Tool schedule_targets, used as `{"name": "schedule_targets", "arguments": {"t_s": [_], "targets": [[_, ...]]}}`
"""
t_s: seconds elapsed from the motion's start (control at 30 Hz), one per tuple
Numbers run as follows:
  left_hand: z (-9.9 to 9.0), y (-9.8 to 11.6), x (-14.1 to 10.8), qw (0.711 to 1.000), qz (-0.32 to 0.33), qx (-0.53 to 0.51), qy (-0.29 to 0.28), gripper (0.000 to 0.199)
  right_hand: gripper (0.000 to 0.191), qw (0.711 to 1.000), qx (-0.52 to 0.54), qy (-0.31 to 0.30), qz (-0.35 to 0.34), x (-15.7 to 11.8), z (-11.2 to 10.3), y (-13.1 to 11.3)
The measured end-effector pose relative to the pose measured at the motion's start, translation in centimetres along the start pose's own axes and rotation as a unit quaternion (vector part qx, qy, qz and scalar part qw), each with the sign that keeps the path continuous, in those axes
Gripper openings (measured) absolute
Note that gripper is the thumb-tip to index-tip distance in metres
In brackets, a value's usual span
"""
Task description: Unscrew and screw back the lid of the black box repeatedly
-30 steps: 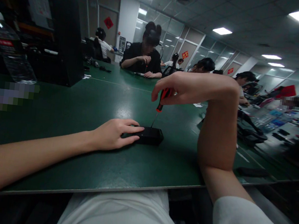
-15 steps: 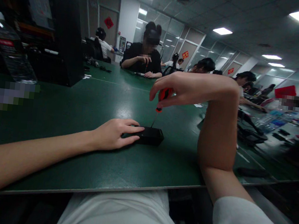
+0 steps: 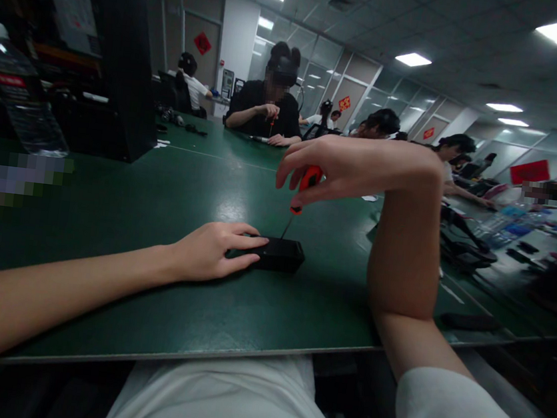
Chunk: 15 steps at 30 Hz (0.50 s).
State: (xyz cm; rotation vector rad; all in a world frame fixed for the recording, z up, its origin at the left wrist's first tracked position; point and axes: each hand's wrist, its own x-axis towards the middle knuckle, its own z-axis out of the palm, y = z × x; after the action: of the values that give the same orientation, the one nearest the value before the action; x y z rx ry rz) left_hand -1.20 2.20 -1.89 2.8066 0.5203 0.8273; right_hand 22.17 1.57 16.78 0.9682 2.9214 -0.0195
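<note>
A small black oblong box (image 3: 284, 255) lies on the green tabletop (image 3: 226, 317) in front of me. My left hand (image 3: 216, 250) grips its left end, with fingers over the top and along the near side. Above the box, my right hand (image 3: 308, 169) holds a screwdriver (image 3: 311, 178) with an orange and black handle, the wrist sharply bent. The screwdriver's thin shaft slants down, and its tip meets the top of the box near the back edge. Whether the tip sits in a screw is too small to tell.
A plastic bottle (image 3: 25, 93) stands at the left by a large black case (image 3: 125, 57). Across the table a person in black (image 3: 264, 110) works with a similar tool. A dark flat object (image 3: 469, 322) lies near the right front edge. More people sit at the right.
My right fingers have shifted on the screwdriver handle, loosening slightly, and more of the handle shows. The box and my left hand have stayed in place.
</note>
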Motion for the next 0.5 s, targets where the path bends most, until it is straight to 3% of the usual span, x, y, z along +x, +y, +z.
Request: {"name": "schedule_targets", "arguments": {"t_s": [0.2,0.3,0.4,0.5], "targets": [[-0.04,-0.01,-0.01,1.000,0.004,0.005,0.001,0.037,0.048,0.996,0.017,-0.016,0.090,0.35,0.36,-0.24],[-0.04,0.01,-0.03,1.000,0.005,0.011,0.004,0.038,0.043,0.994,0.009,-0.014,0.106,0.25,0.37,0.03],[0.01,0.02,-0.08,1.000,0.002,0.019,0.009,0.039,0.030,0.996,0.007,-0.025,0.085,-0.04,0.16,0.32],[0.06,-0.02,-0.13,1.000,0.003,0.021,0.011,0.039,0.033,0.999,-0.013,-0.032,0.033,-0.27,-0.15,0.22]]}}
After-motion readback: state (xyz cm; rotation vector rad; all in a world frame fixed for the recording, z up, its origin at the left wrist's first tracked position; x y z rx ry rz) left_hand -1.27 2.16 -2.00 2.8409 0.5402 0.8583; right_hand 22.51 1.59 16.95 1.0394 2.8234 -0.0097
